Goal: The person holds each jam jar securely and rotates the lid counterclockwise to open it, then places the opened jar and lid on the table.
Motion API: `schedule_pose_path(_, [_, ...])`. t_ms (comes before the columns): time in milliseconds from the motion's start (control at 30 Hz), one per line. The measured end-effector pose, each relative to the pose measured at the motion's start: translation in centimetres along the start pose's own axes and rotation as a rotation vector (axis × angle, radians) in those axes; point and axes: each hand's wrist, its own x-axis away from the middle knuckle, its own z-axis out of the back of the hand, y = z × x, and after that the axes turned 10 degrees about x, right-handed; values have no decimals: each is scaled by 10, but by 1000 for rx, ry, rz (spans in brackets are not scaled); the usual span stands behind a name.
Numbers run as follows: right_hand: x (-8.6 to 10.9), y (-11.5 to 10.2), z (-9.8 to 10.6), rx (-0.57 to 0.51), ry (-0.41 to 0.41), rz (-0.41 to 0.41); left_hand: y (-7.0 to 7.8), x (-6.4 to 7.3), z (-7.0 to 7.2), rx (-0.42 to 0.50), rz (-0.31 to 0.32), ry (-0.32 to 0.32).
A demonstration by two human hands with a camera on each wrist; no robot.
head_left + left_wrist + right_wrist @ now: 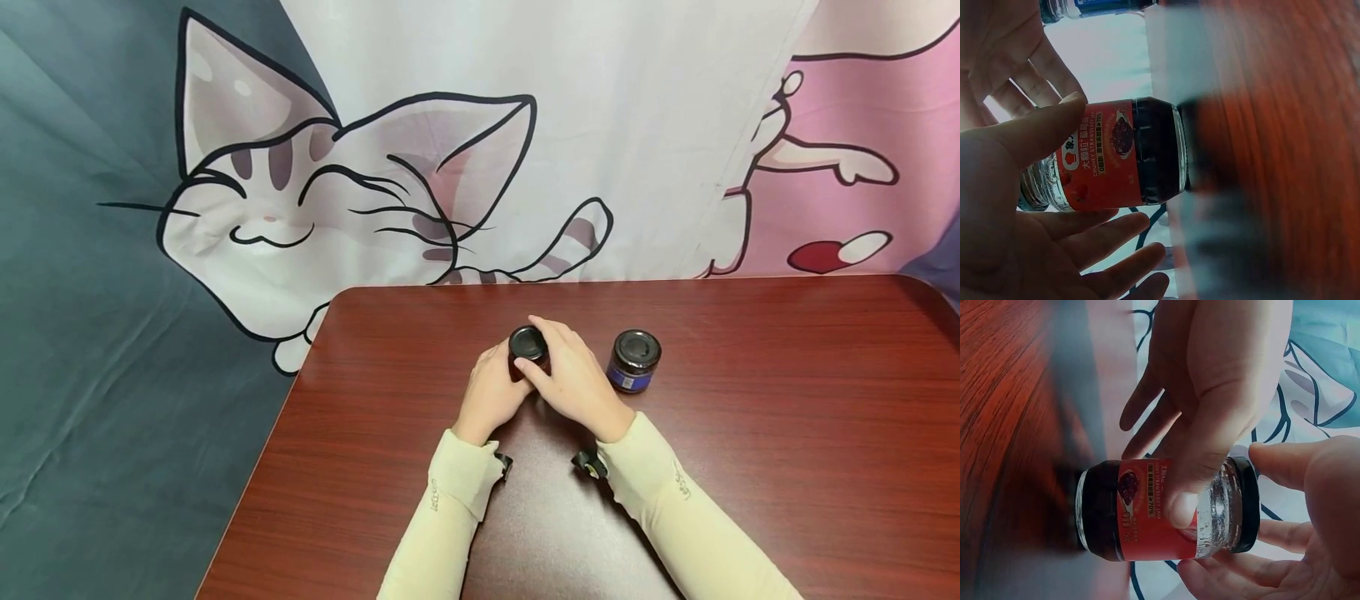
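A strawberry jam jar (528,342) with a black lid (1248,503) and a red label (1100,153) is upright, its base close to the tabletop. My left hand (491,392) holds it by the side, thumb across the label and fingers along the opposite side. Around the lid, my right hand (573,375) is spread with its thumb and fingers apart. In the right wrist view, the right thumb (1291,464) lies right at the lid's edge, and the right fingers are on the other side of the lid.
A second dark jar (634,360) with a blue label stands on the reddish-brown table (787,433), just right of my right hand. Behind the table's far edge hangs a curtain (637,142) printed with a cartoon cat.
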Motion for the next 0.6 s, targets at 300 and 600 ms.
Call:
schedule_pose_path(300, [0,-1,-6,0,23,-21,0,0,0,23,95,-8])
schedule_pose_path(600, [0,-4,-6,-4,24,-46,4,-1,1,30,115,-29])
